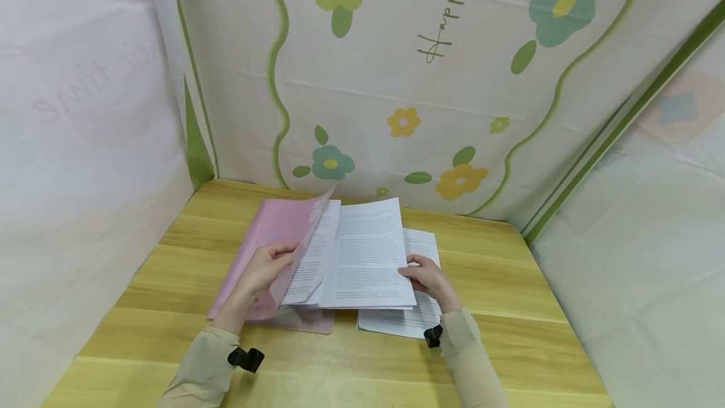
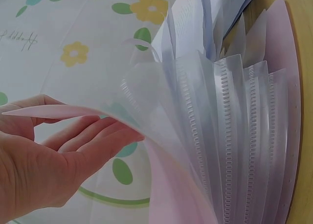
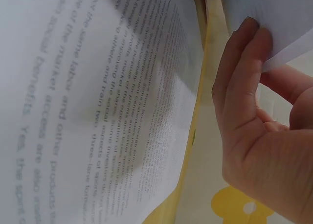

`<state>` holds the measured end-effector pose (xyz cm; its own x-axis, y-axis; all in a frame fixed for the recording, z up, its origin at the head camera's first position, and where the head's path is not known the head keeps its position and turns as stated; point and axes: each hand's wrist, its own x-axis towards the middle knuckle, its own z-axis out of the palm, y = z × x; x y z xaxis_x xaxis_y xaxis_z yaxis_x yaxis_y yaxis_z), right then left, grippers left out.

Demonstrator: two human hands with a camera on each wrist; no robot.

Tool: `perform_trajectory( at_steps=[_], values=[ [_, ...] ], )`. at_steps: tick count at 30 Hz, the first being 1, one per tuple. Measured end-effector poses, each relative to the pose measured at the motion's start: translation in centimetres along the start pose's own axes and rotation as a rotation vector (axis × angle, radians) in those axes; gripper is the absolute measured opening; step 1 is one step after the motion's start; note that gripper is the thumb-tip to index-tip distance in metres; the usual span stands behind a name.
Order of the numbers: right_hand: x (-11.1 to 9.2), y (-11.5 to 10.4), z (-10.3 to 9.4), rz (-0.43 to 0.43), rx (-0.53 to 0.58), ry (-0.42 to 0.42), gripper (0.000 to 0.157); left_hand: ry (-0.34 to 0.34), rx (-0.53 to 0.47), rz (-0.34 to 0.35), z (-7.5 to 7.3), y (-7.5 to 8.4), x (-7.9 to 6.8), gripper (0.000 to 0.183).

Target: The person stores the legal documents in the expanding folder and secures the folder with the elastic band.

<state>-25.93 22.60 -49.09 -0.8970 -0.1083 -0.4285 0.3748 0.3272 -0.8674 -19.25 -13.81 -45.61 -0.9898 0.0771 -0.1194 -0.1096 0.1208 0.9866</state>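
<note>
A pink plastic folder (image 1: 286, 214) lies on the table with its front cover lifted and bent back. My left hand (image 1: 263, 269) pinches that cover between thumb and fingers. Several clear pockets (image 2: 195, 111) fan out inside the folder in the left wrist view. Printed sheets (image 1: 368, 250) stand partly within the folder and stretch out to the right. The right edge of these sheets is pinched by my right hand (image 1: 427, 279). Beneath that hand, more printed paper (image 1: 391, 323) lies flat on the table, partly covered by the held sheets.
The wooden table (image 1: 340, 370) runs back to a white flower-patterned curtain (image 1: 362, 80). More white cloth hangs at the left (image 1: 85, 175) and right sides. A black wrist camera (image 1: 246, 359) sits at my left sleeve, another (image 1: 433, 336) at the right.
</note>
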Motion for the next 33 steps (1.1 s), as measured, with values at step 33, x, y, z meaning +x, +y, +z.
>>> perform_trajectory(
  at_steps=[33],
  values=[
    [0.1,0.1,0.8,0.001,-0.028,-0.027,0.024,-0.003,0.01,-0.009,-0.2,0.2,0.0,0.043]
  ],
)
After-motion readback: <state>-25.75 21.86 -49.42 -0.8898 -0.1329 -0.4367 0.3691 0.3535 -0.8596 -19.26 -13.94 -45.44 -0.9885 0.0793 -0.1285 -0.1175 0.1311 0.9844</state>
